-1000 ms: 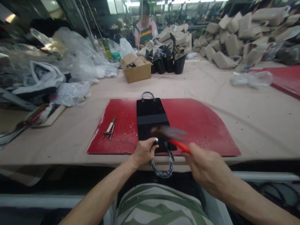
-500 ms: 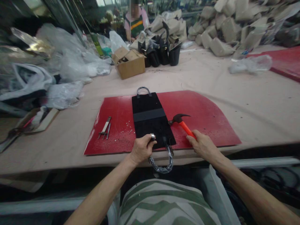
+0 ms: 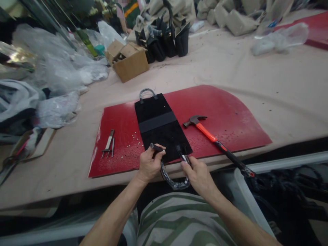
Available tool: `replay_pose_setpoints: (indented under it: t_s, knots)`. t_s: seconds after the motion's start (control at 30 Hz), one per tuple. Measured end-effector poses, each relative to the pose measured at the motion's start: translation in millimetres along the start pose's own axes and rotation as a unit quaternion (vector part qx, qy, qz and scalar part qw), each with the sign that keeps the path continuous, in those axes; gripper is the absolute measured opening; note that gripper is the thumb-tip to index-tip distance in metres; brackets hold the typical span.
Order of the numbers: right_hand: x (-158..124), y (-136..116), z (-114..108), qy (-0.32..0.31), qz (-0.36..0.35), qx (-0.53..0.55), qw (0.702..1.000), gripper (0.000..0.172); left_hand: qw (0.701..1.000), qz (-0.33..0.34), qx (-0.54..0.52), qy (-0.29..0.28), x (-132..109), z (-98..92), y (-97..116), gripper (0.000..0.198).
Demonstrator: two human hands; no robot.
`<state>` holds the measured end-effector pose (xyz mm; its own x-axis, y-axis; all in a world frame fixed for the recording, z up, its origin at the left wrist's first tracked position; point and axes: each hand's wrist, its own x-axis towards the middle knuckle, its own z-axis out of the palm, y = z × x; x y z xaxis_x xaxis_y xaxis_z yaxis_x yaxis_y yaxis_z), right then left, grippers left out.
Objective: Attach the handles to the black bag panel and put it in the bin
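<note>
A black bag panel lies flat, with a plastic-wrapped handle at its far end and another wrapped handle at its near end, over the table edge. My left hand is closed around a short dark metal punch, tilted above the panel's near left corner. With closed fingers, my right hand grips the near handle by its right end. A claw hammer with an orange and black grip rests to the right, its butt past the table edge.
Everything lies on a red board. At its left are a pronged tool and a thin metal rod, with several small pale bits nearby. Farther back stand a cardboard box and black bags. Plastic wrapping heaps up left.
My right hand has let go of the hammer, which now lies on the board, and has moved left onto the near handle. The punch in my left hand is more tilted. The view has shifted.
</note>
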<state>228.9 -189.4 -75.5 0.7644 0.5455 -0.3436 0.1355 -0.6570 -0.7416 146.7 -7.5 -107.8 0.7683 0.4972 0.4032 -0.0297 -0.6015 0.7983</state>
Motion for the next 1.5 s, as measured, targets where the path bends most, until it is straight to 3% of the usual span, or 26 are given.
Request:
replay_pose_setpoints:
  t_s: [0.07, 0.17, 0.23, 0.37, 0.4, 0.53, 0.57, 0.73, 0.87, 0.9, 1.03, 1.13, 1.3, 1.5]
  knots:
    - [-0.7, 4.6, 5.9, 0.003, 0.024, 0.093, 0.995, 0.032, 1.000, -0.014, -0.011, -0.002, -1.5, -1.4, -0.3, 0.011]
    - [-5.3, 9.7, 15.9, -0.017, 0.071, 0.211, 0.975, 0.033, 0.996, 0.082, -0.008, -0.024, -7.2, -2.7, -2.8, 0.015]
    - [-9.6, 11.1, 22.8, -0.035, 0.116, 0.307, 0.944, 0.037, 0.994, 0.105, -0.001, -0.020, -10.4, -3.4, -3.2, 0.015]
    - [-14.7, 6.9, 30.4, -0.061, 0.150, 0.451, 0.878, 0.046, 1.000, -0.007, -0.015, 0.006, -12.2, -7.1, 0.2, 0.012]
    - [-15.3, 5.2, 31.3, -0.065, 0.147, 0.471, 0.867, 0.046, 1.000, -0.010, -0.021, 0.003, -12.5, -8.3, 0.8, 0.012]
    - [-17.6, 0.7, 36.0, -0.061, 0.160, 0.526, 0.833, 0.051, 0.991, 0.131, -0.018, -0.032, -16.5, -11.1, 0.9, 0.017]
    - [-18.4, 0.0, 37.3, -0.055, 0.161, 0.536, 0.827, 0.051, 0.989, 0.141, -0.014, -0.030, -17.5, -11.3, 1.2, 0.017]
    - [-20.9, -5.4, 39.7, -0.034, 0.126, 0.546, 0.827, 0.046, 0.997, -0.043, -0.056, 0.021, -17.3, -12.3, 5.5, 0.012]
    - [-20.2, -7.0, 42.0, -0.035, 0.149, 0.566, 0.810, 0.049, 0.996, 0.061, -0.052, -0.036, -18.2, -11.4, 3.7, 0.013]
    - [-20.2, -6.7, 42.9, -0.033, 0.154, 0.571, 0.806, 0.050, 0.996, 0.058, -0.061, -0.035, -18.7, -10.8, 3.1, 0.013]
    - [-22.1, -5.3, 45.5, -0.028, 0.152, 0.567, 0.809, 0.051, 0.971, -0.137, -0.184, 0.062, -18.4, -9.5, 4.7, 0.011]
    - [-25.2, -3.9, 47.0, -0.048, 0.138, 0.583, 0.800, 0.051, 0.966, -0.169, -0.190, 0.047, -15.8, -10.9, 9.2, 0.012]
    - [-28.4, 0.0, 50.8, -0.056, 0.132, 0.654, 0.743, 0.039, 0.963, -0.192, -0.178, 0.058, -8.7, -11.3, 12.7, 0.014]
    - [-21.5, 1.5, 48.4, -0.088, 0.140, 0.730, 0.663, 0.030, 0.924, -0.266, -0.270, 0.056, 2.5, -12.0, 7.6, 0.026]
